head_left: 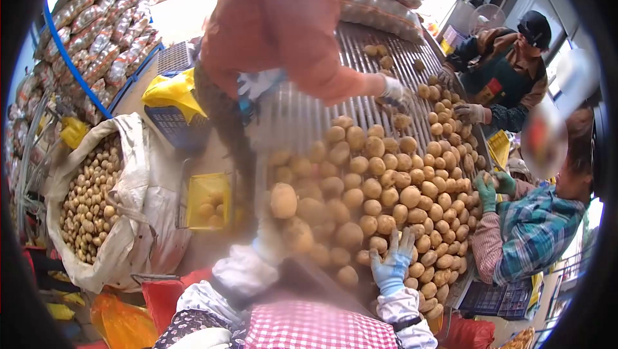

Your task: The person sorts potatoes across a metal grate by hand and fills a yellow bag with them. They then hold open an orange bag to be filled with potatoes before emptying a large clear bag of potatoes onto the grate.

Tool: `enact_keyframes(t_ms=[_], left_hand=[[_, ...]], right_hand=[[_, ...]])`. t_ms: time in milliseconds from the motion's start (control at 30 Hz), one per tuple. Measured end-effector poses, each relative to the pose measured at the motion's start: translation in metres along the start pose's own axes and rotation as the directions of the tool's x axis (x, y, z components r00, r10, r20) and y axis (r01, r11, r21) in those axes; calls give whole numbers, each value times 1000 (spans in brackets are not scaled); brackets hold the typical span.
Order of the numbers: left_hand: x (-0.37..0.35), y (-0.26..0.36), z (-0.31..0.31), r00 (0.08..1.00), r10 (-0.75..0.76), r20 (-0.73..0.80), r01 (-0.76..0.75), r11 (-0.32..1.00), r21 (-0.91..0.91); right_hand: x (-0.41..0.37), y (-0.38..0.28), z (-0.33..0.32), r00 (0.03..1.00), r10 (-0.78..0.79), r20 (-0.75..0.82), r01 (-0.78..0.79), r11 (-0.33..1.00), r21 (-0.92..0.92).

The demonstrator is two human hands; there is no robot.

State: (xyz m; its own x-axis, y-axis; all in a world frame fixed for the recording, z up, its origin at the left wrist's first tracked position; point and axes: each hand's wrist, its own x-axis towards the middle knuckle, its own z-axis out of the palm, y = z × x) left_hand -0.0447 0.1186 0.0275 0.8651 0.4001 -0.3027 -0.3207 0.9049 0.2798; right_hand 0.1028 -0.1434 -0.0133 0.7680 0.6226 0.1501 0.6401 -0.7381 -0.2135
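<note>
Many potatoes [412,196] lie on a ridged roller table [309,106]. My right hand [391,265], in a light blue and white glove, rests at the near edge of the potatoes, fingers spread and touching some of them. My left hand [269,241] is at the table's left near side; a blur covers it, so its fingers and anything in it cannot be made out. Close to it, larger blurred potatoes show, one of them pale [283,201].
A worker in orange [277,27] leans over the table's far left. Two co-workers [496,85] stand along the right side. At left are a white sack of small potatoes [145,188], a yellow-lined crate [209,201] and a blue crate [180,130]. Filled net bags [380,11] lie beyond.
</note>
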Motion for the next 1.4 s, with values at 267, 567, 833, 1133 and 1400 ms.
enact_keyframes(t_ms=[267,567,833,1133,1400], left_hand=[[-34,72,-53,942,317,-113,-311,948,64],[-51,173,-122,847,529,-54,-523,848,88],[-23,156,-224,325,945,-48,371,-80,925],[8,42,-41,777,363,513,-51,-777,627],[-14,-85,-21,836,-228,500,-523,-611,595]], right_hand=[[-30,1,25,995,-57,78,65,993,-97],[-21,-8,20,997,-42,70,46,998,-43],[-21,-9,20,997,-51,53,53,998,-35],[-18,-2,18,995,-72,63,71,997,6],[-69,22,-23,983,154,-97,-121,952,281]])
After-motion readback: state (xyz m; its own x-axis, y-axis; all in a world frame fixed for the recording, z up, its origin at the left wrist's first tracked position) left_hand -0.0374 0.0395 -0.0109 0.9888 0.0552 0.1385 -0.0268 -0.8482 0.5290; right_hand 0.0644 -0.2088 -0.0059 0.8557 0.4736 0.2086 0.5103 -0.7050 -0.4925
